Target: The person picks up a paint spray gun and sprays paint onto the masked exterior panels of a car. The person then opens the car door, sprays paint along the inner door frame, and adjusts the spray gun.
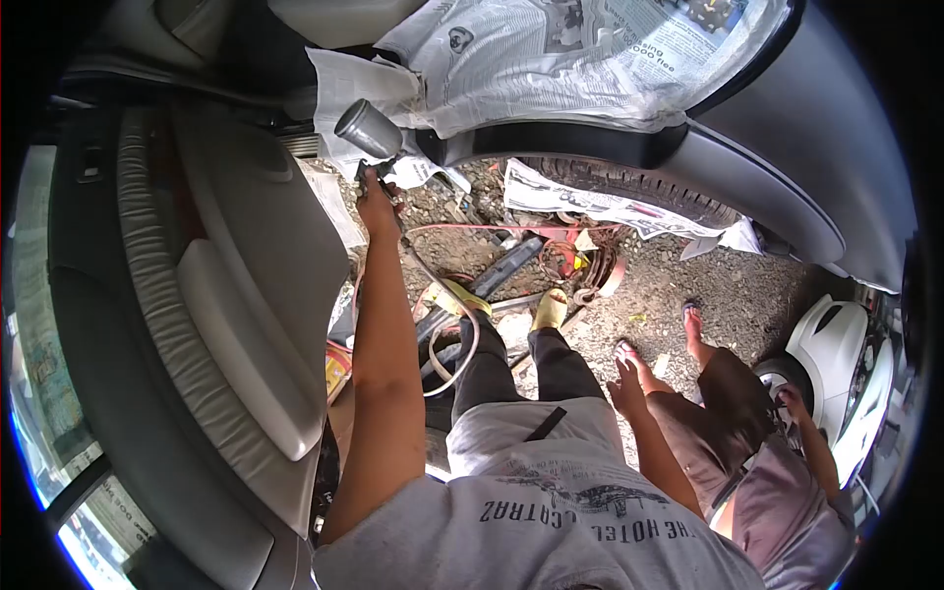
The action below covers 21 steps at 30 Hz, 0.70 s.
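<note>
My left hand (379,205), on the outstretched left arm, is closed round the handle of a spray gun (369,173). A grey metal cup (368,128) sits tilted on top of the gun. A pale hose (474,344) loops below the hand, past my legs. The gun is near the lower edge of the car body, beside newspaper masking (364,90). My right hand (627,388) hangs low by my right side, fingers apart and holding nothing visible. The dark grey fender (767,147) curves away at the upper right.
An open car door (236,295) stands close on my left. Newspaper (590,202) covers part of the tyre (629,182). Cables, a dark bar (506,267) and clutter lie on the gravel. To my right is another person (787,511), beside a white vehicle part (831,329).
</note>
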Tool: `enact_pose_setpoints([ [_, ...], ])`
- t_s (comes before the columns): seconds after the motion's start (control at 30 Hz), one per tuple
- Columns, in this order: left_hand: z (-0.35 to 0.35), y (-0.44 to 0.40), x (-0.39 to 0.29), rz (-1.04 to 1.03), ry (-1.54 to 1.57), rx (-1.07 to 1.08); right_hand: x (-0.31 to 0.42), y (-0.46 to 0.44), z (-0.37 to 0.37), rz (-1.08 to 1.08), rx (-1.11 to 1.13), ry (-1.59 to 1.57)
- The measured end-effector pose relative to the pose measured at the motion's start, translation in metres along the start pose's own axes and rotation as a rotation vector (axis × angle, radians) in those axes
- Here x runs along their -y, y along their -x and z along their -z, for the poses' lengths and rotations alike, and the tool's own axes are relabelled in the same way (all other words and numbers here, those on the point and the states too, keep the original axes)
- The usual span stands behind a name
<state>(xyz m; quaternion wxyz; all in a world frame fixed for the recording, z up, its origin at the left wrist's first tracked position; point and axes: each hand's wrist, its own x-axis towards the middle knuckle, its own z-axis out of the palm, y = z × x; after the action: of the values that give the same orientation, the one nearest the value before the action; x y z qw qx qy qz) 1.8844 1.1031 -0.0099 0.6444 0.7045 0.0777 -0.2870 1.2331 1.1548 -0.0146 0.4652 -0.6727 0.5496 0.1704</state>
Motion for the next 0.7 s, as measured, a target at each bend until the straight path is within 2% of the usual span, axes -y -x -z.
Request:
enact_pose_setpoints([
  [0.07,-0.001,0.001,-0.006,0.015,-0.051,-0.037,0.006,-0.002,-0.009,0.032,-0.003,0.059],
  [0.17,0.011,0.021,-0.024,-0.015,0.004,0.082,0.028,-0.004,-0.010,0.066,0.013,0.011],
  [0.2,0.013,0.032,-0.036,0.035,-0.011,0.111,0.034,-0.006,-0.010,0.075,0.016,-0.009],
  [0.3,0.017,0.066,-0.066,0.041,-0.069,0.134,0.037,-0.010,-0.013,0.180,-0.044,0.123],
  [0.43,0.030,0.043,-0.060,0.097,-0.046,0.231,0.051,-0.011,-0.002,0.100,0.011,0.032],
  [0.5,0.028,0.027,-0.050,0.072,-0.084,0.204,0.054,-0.011,0.000,0.077,0.017,0.013],
  [0.6,0.018,0.002,-0.027,0.043,-0.090,0.136,0.025,-0.014,-0.014,0.155,-0.058,0.090],
  [0.7,0.008,-0.015,-0.006,-0.004,-0.085,0.043,0.027,-0.004,-0.010,0.094,-0.055,0.057],
])
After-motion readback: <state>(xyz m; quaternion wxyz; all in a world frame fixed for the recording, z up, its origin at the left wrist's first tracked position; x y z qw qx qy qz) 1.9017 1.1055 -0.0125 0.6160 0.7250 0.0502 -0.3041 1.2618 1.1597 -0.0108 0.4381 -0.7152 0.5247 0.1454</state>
